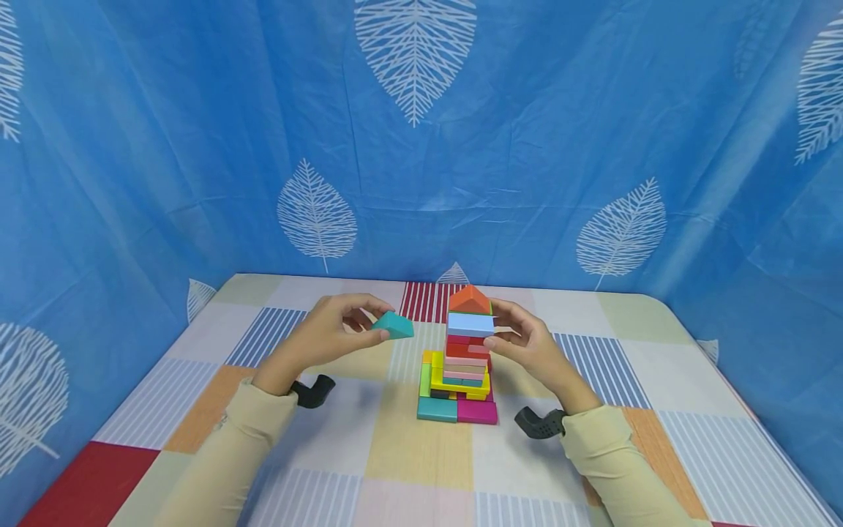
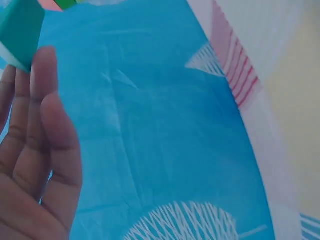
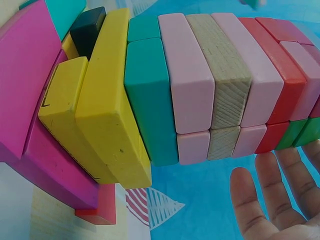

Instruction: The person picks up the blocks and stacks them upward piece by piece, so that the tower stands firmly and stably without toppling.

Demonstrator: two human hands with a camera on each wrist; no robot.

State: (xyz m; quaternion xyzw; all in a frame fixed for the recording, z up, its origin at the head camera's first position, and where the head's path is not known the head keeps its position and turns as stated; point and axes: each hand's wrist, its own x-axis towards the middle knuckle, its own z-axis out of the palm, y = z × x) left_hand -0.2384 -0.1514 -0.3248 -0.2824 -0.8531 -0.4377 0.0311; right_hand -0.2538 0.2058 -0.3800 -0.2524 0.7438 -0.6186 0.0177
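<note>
Between its thumb and fingers, my left hand pinches a teal block with sloped sides, held in the air left of a block tower. In the left wrist view the block shows at the upper left corner above the fingers. My right hand is at the tower's upper right side, thumb by its front and fingers by its side. In the right wrist view these fingers look fairly straight beside green blocks. An orange triangular block tops the tower, above a light blue block.
Teal and magenta blocks form the tower's wider base, with yellow blocks above. A patchwork cloth covers the table. Behind hangs a blue curtain with white leaves. Black wrist mounts show at both sleeves.
</note>
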